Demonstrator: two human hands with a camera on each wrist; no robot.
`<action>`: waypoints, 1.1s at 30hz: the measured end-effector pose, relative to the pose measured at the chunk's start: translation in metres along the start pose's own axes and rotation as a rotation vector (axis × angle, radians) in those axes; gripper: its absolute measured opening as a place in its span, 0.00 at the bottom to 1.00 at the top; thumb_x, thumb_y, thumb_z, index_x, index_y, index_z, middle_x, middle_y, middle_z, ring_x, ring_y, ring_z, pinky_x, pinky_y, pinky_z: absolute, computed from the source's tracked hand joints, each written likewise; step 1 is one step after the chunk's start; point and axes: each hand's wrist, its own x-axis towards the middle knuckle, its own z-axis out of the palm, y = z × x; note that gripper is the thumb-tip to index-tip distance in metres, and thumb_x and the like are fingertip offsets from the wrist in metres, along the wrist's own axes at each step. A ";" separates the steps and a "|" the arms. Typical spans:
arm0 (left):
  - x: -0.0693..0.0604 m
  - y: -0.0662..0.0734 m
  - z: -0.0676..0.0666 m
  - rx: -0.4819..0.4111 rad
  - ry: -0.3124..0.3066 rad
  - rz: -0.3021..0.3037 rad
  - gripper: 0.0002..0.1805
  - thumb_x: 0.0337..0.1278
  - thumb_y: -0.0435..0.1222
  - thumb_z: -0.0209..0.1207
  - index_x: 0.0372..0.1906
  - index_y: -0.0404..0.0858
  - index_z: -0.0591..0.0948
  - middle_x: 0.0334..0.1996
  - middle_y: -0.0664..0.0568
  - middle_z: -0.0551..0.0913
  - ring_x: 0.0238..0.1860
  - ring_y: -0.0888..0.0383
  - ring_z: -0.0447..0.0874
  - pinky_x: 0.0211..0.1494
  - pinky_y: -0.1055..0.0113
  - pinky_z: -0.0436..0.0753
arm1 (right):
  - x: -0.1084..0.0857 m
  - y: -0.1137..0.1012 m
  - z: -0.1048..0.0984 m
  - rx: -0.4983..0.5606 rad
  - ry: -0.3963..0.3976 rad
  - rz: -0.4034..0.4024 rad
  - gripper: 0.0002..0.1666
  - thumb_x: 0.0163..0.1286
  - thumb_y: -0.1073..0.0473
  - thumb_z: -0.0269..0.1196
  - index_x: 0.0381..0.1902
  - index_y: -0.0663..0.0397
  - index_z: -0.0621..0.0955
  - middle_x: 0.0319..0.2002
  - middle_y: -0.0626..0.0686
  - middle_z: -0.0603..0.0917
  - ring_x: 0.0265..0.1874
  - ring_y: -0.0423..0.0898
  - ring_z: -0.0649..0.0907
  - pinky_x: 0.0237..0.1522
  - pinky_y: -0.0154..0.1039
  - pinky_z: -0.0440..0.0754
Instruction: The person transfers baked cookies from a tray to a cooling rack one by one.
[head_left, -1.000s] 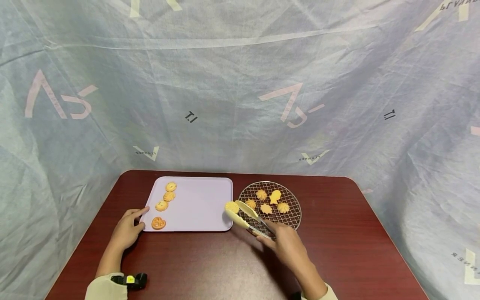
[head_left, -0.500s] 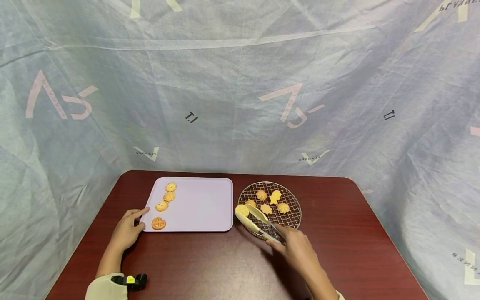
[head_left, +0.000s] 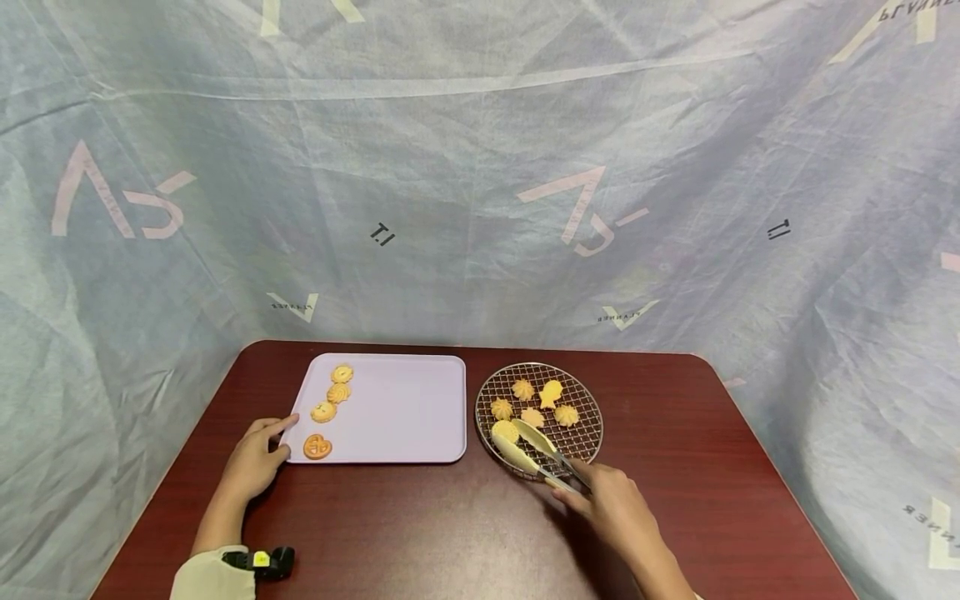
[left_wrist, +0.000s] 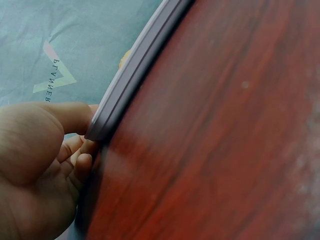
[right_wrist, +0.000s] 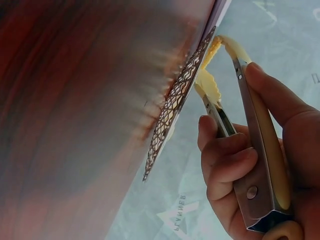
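My left hand (head_left: 251,462) holds the near-left corner of the lilac tray (head_left: 397,408); in the left wrist view the thumb of this hand (left_wrist: 35,155) lies against the tray edge (left_wrist: 130,75). My right hand (head_left: 618,510) grips metal tongs (head_left: 558,481) with pale tips. Those tips stand on both sides of a round yellow cookie (head_left: 505,430), over the front left of the round wire rack (head_left: 587,435). In the right wrist view the fingers of my right hand (right_wrist: 300,130) curl round the tongs (right_wrist: 255,170), beside the rack (right_wrist: 170,110).
Along the tray's left side lie a pretzel-shaped cookie (head_left: 317,447) and three round ones, among them one at the back (head_left: 342,373). The rack bears a fish-shaped cookie (head_left: 551,393) and several flower-like ones. Cloth (head_left: 465,167) hangs behind the dark red table (head_left: 420,533).
My right hand and the tongs have moved right and slightly nearer, carrying the round cookie from the tray's right edge to over the rack. My left hand and the tray stay where they were.
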 end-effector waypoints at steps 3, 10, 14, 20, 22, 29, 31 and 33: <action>0.000 0.000 0.000 0.000 0.002 0.006 0.30 0.64 0.25 0.55 0.72 0.28 0.72 0.62 0.28 0.69 0.57 0.34 0.73 0.58 0.37 0.71 | -0.001 0.002 0.000 0.000 -0.009 0.003 0.28 0.62 0.47 0.75 0.57 0.52 0.87 0.22 0.39 0.74 0.23 0.40 0.73 0.28 0.42 0.74; -0.001 -0.001 0.000 0.007 0.008 0.012 0.30 0.63 0.24 0.55 0.71 0.27 0.72 0.61 0.28 0.70 0.55 0.35 0.73 0.58 0.37 0.71 | 0.000 0.004 0.000 0.000 -0.025 0.008 0.25 0.62 0.47 0.75 0.55 0.49 0.87 0.22 0.38 0.73 0.23 0.39 0.72 0.28 0.41 0.73; 0.000 0.000 0.000 0.008 0.005 0.012 0.30 0.64 0.25 0.55 0.71 0.27 0.72 0.61 0.28 0.69 0.54 0.36 0.73 0.57 0.38 0.72 | 0.000 0.004 -0.002 -0.001 -0.028 0.002 0.26 0.62 0.46 0.75 0.54 0.50 0.87 0.21 0.41 0.73 0.23 0.40 0.72 0.27 0.41 0.73; 0.000 -0.001 0.000 0.003 0.002 0.005 0.30 0.64 0.25 0.55 0.72 0.28 0.71 0.62 0.28 0.69 0.56 0.35 0.73 0.58 0.37 0.71 | 0.000 0.005 -0.004 0.001 -0.017 0.006 0.31 0.60 0.45 0.76 0.59 0.52 0.86 0.22 0.43 0.75 0.25 0.41 0.73 0.29 0.43 0.75; 0.001 -0.001 0.001 0.002 0.001 0.001 0.30 0.65 0.25 0.55 0.72 0.28 0.71 0.62 0.28 0.69 0.56 0.35 0.73 0.58 0.37 0.71 | 0.000 0.005 -0.004 0.004 -0.005 0.000 0.32 0.60 0.45 0.76 0.59 0.51 0.86 0.22 0.43 0.74 0.24 0.40 0.73 0.29 0.42 0.75; 0.001 -0.002 0.001 -0.001 0.000 -0.006 0.30 0.64 0.25 0.55 0.73 0.28 0.71 0.63 0.28 0.68 0.56 0.35 0.72 0.59 0.37 0.71 | 0.001 0.001 -0.002 0.032 0.035 -0.025 0.30 0.58 0.44 0.76 0.58 0.47 0.86 0.22 0.37 0.73 0.23 0.35 0.71 0.29 0.39 0.74; 0.001 -0.002 0.001 0.001 0.000 -0.007 0.30 0.64 0.25 0.55 0.72 0.28 0.71 0.62 0.28 0.68 0.56 0.35 0.72 0.59 0.37 0.71 | 0.001 -0.001 -0.002 0.038 0.033 -0.023 0.31 0.58 0.44 0.77 0.58 0.46 0.86 0.23 0.37 0.75 0.24 0.35 0.73 0.30 0.40 0.76; 0.001 -0.002 0.001 0.001 0.001 -0.007 0.30 0.64 0.25 0.55 0.72 0.28 0.71 0.62 0.28 0.68 0.56 0.35 0.72 0.58 0.37 0.71 | 0.001 -0.004 -0.001 0.037 0.033 -0.018 0.33 0.57 0.43 0.77 0.59 0.47 0.85 0.25 0.38 0.78 0.26 0.36 0.76 0.32 0.41 0.78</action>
